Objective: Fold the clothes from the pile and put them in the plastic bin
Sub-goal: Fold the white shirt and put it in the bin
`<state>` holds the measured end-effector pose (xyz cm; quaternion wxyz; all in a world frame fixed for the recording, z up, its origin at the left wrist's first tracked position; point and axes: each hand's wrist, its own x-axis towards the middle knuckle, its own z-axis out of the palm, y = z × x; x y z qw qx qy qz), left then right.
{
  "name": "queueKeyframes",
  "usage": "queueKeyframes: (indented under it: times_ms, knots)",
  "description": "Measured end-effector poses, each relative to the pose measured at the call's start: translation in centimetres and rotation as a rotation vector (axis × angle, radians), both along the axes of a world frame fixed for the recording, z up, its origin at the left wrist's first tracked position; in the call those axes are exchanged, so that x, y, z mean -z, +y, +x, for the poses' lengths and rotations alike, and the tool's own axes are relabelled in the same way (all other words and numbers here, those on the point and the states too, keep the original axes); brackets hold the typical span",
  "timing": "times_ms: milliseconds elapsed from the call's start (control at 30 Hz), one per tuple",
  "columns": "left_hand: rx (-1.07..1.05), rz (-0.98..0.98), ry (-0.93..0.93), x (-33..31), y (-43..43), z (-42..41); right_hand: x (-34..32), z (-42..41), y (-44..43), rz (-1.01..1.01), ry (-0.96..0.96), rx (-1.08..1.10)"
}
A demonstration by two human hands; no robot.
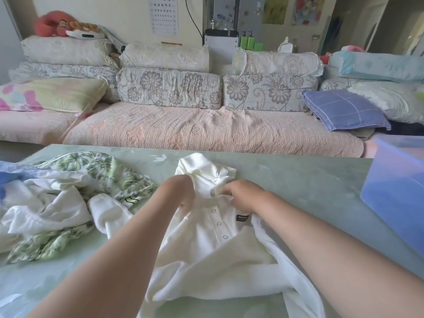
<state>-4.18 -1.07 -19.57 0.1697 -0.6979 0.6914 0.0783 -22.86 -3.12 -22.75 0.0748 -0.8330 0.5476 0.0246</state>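
Both hands are working at the neck of the white shirt, which is lying front-up in the middle of the surface, its collar pointing away toward the sofa. The right hand is pinching the shirt's front strip right at the top snap, fingers curled in tight on the cloth. The left hand is gripping the fabric just beside the collar on the other side, though most of its fingers are tucked out of sight behind the wrist. A row of snaps is running down the shirt's front between the two forearms, and a small black label is showing just under the right hand. The shirt's lower part is bunching loosely toward the near edge.

Over on the left, the pile is sitting in a rumpled heap on the surface, white pieces tangling with a green leaf-print garment and a bit of blue cloth at the far left edge. One white sleeve from that side is lying just beside the left forearm.

On the right, the plastic bin is standing at the edge of the view, well apart from the shirt, blue and translucent. Only its near wall and rim are showing, so what is lying inside it cannot be told.
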Motion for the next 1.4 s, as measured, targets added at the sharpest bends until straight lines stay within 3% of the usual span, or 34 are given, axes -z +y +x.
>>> queueKeyframes:
  times_ms: [100, 267, 367, 467, 567, 633, 733, 800, 1033, 1133, 1200, 1267, 1300, 1400]
  knots:
    - [-0.115, -0.286, 0.172, -0.7, -2.3, -0.3, -0.2, -1.0, -2.0, -0.178, -0.072, 0.065]
    - [-0.225, -0.803, 0.747, -0.8, -6.6, -1.4, -2.3, -2.3, -4.9, -0.572, -0.134, 0.215]
    - [-0.149, -0.820, 0.828, 0.0, -8.7, -2.1, -2.8, -2.9, -7.1, -0.635, -0.242, 0.301]
    - [-0.006, -0.456, 0.796, 2.4, -9.0, -2.8, -1.7, -3.3, -9.1, -0.470, -0.247, 0.261]
    - [0.072, -0.260, 0.509, 4.7, -8.4, -2.9, 0.1, -2.6, -8.7, -0.014, -0.165, 0.240]
    - [0.101, -0.175, 0.364, 5.3, -8.1, -2.7, 1.3, -2.2, -8.0, 0.119, -0.062, 0.215]
    - [0.103, -0.174, 0.351, 5.0, -7.4, -2.6, 1.7, -1.8, -6.9, 0.094, 0.083, 0.174]
    - [0.135, -0.233, 0.348, 4.3, -6.6, -2.7, 1.1, -1.7, -6.0, 0.032, 0.046, 0.149]
    - [0.292, -0.512, 0.441, 1.4, -1.4, -2.6, -1.1, -1.3, 1.8, -0.229, -0.361, 0.034]
    - [0.262, -0.470, 0.475, -0.2, 1.7, -2.4, -1.3, -1.1, 6.2, -0.146, -0.502, 0.031]
    - [0.240, -0.256, 0.483, -1.3, 3.7, -2.4, -1.0, -1.5, 8.0, -0.033, -0.400, 0.018]
    - [0.245, 0.004, 0.378, -1.9, 5.4, -2.7, -0.6, -2.3, 8.3, -0.049, -0.260, -0.021]
    - [0.261, 0.032, 0.289, -1.8, 5.9, -2.7, -0.5, -2.7, 8.2, -0.080, -0.208, -0.043]
    - [0.316, -0.227, 0.101, -0.8, 6.4, -1.4, -0.1, -3.5, 7.1, -0.166, -0.038, -0.092]
